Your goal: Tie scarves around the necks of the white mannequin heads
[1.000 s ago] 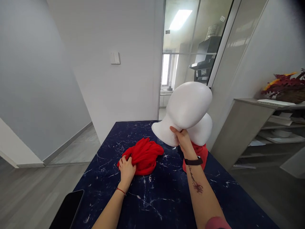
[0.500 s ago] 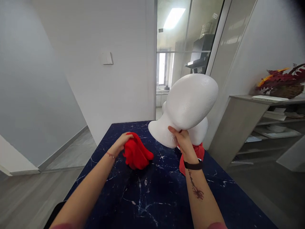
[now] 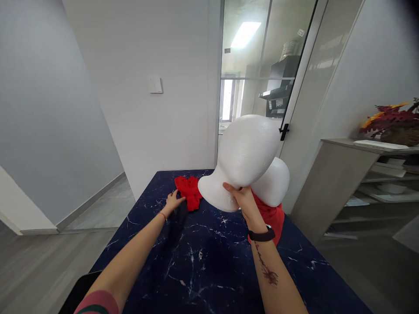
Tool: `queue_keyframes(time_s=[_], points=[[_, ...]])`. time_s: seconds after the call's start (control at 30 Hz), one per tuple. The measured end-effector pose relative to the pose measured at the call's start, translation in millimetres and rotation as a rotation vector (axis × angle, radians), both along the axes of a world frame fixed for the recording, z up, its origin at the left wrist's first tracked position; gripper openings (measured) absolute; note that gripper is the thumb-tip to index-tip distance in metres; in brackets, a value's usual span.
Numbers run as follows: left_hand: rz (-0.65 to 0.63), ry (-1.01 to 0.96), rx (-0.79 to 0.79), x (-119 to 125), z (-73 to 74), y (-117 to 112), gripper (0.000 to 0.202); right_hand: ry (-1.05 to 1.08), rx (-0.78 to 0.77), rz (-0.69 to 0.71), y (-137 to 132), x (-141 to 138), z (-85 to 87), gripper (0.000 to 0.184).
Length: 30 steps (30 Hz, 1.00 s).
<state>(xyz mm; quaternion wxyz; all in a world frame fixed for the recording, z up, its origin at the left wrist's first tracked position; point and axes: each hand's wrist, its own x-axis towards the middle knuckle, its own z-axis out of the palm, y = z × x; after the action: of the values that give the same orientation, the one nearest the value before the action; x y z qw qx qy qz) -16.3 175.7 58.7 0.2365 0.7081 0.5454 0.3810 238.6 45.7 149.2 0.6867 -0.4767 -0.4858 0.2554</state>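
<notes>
My right hand (image 3: 241, 201) grips the neck of a white foam mannequin head (image 3: 245, 152) and holds it tilted above the dark blue marble table (image 3: 209, 270). A second white foam head (image 3: 273, 183) stands behind it, with red cloth (image 3: 271, 216) around its base. My left hand (image 3: 173, 202) reaches to the far left part of the table, fingers stretched out, touching the edge of a crumpled red fabric (image 3: 188, 191) that lies near the far edge.
A dark phone (image 3: 77, 292) lies at the table's near left corner. A grey shelf unit (image 3: 363, 174) with papers and a dried flower arrangement (image 3: 391, 122) stands to the right. A glass door (image 3: 258, 78) is behind the table.
My left hand carried the red fabric from the table's middle to its far left and released it. The foam head in my right hand moved slightly left and stayed tilted.
</notes>
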Motion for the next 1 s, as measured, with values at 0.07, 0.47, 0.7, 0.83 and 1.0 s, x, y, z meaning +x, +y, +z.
queue_keyframes(time_s=[0.07, 0.47, 0.7, 0.83, 1.0], points=[[0.085, -0.032, -0.005, -11, -29.3, -22, 0.041, -0.011, -0.039, -0.005, 3, -4, -3.9, 0.066], [-0.226, -0.363, 0.167, 11, -48.8, -105, 0.065, -0.579, -0.08, -0.154, 27, -81, -66.8, 0.084], [-0.125, -0.478, 0.017, 4, -36.9, -89, 0.059, -0.759, 0.011, 0.042, 31, -105, -102.7, 0.092], [0.056, -0.556, -0.025, -9, -35.3, -80, 0.057, -0.694, 0.046, 0.277, 32, -110, -106.2, 0.103], [0.139, -0.548, -0.018, -25, -41.9, -62, 0.051, -0.627, -0.028, 0.403, 41, -115, -119.8, 0.102]])
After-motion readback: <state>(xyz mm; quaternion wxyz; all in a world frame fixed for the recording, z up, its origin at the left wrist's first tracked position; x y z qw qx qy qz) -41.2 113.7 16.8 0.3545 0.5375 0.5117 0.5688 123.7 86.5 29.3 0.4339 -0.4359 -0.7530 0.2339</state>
